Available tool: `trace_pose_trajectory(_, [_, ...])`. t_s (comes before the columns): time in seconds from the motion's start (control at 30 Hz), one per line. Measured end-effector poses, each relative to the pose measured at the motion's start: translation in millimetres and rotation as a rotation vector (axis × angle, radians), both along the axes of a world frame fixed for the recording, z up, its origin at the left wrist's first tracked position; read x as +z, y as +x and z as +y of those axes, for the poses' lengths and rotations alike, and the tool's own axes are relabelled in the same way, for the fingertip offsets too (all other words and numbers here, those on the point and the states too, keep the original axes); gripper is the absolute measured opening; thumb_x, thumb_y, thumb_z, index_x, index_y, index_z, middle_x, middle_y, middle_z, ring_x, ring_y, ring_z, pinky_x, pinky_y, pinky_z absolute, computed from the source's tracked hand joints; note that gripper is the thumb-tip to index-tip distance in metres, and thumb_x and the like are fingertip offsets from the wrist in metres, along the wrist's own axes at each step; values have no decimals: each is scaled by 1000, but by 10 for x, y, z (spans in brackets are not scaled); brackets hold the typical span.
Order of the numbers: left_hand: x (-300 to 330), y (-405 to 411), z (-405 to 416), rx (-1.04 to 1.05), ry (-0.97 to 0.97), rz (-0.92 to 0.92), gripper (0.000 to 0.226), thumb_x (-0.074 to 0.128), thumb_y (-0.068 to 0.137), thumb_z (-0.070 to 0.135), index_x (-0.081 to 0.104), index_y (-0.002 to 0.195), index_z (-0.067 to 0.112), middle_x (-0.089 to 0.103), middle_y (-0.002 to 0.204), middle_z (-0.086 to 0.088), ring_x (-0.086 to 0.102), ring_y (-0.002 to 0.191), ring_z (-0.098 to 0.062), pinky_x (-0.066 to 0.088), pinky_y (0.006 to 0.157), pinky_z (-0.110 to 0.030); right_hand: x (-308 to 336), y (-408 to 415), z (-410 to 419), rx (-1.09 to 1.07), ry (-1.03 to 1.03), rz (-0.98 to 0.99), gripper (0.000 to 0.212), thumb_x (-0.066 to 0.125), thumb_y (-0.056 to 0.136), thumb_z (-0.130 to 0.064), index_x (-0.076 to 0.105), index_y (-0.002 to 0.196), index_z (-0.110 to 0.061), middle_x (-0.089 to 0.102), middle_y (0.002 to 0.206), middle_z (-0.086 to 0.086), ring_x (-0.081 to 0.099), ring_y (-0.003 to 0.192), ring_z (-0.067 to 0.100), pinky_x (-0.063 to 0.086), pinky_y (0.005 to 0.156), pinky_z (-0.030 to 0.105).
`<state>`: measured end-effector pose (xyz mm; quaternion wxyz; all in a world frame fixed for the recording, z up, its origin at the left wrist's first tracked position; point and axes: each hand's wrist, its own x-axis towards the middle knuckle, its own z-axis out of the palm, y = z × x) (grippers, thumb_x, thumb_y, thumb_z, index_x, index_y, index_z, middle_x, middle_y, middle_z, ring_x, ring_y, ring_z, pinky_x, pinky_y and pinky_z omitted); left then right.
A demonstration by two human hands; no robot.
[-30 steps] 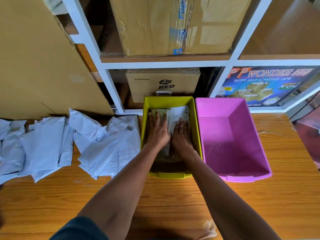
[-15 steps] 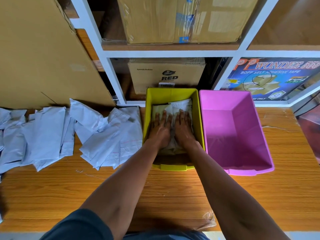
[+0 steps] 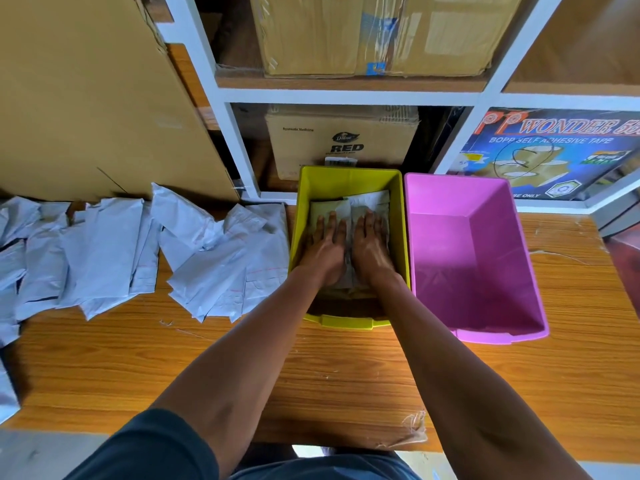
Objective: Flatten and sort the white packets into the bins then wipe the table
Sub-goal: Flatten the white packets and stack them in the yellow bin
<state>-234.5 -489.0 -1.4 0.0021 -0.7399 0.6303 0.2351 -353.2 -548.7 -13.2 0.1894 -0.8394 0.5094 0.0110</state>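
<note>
- Packets (image 3: 349, 206), white, lie inside the yellow bin (image 3: 349, 180) under both hands, and a bigger loose pile of packets (image 3: 214, 258) sprawls over the left of the bench (image 3: 311, 368).
- Nearest is the bench's front edge, where a scrap of clear torn film (image 3: 414, 426) clings.
- Left hand (image 3: 325, 245) lies flat, palm down, fingers stretched out, pressing the packets in the yellow bin; it grips nothing.
- Right hand (image 3: 370, 244) lies just beside it in the same flat, spread pose on the same packets.
- Pink bin (image 3: 474, 327) stands touching the yellow bin's right side.
- Farther back, a white shelf (image 3: 346, 97) holds cardboard boxes (image 3: 343, 140) and a blue tape carton (image 3: 554, 150); a large cardboard sheet (image 3: 90, 95) leans at far left.
</note>
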Motion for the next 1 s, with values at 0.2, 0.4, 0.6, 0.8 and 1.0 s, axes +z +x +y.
trace_pose_trajectory(0.2, [443,19,97,50,-375,136,69,57,100,4,28,163,7,26,169,-17,21,158,-32,26,128,-45,414,53,131,-80,-68,-276,72,44,96,18,14,160,7,11,169,29,8,158,41,25,126,43])
trace_pose_trajectory(0.4, [826,398,355,140,-657,219,46,54,96,1,57,141,8,53,140,-16,51,132,-34,48,106,-47,796,310,386,-128,-348,-478,42,45,85,15,57,125,11,62,122,34,60,109,52,52,81,51])
trace_pose_trajectory(0.6, [861,1174,985,187,-700,157,44,54,90,2,61,132,11,55,133,-13,50,129,-34,54,94,-53,1066,934,916,-100,-472,-611,44,41,83,3,62,122,2,63,115,28,59,102,48,51,83,51])
trace_pose_trajectory(0.8, [663,2032,1772,219,-547,110,48,54,97,8,54,144,17,49,144,-7,42,137,-27,55,93,-51,929,1791,1636,-54,-516,-625,38,51,77,7,63,113,-1,61,102,22,57,92,44,49,75,49])
trace_pose_trajectory(1.0, [524,2645,2267,220,-422,112,51,55,98,9,51,147,24,45,150,-2,41,140,-25,52,98,-46,463,2430,2210,-172,-267,-414,39,67,93,-23,56,123,0,57,118,23,57,104,47,51,76,49])
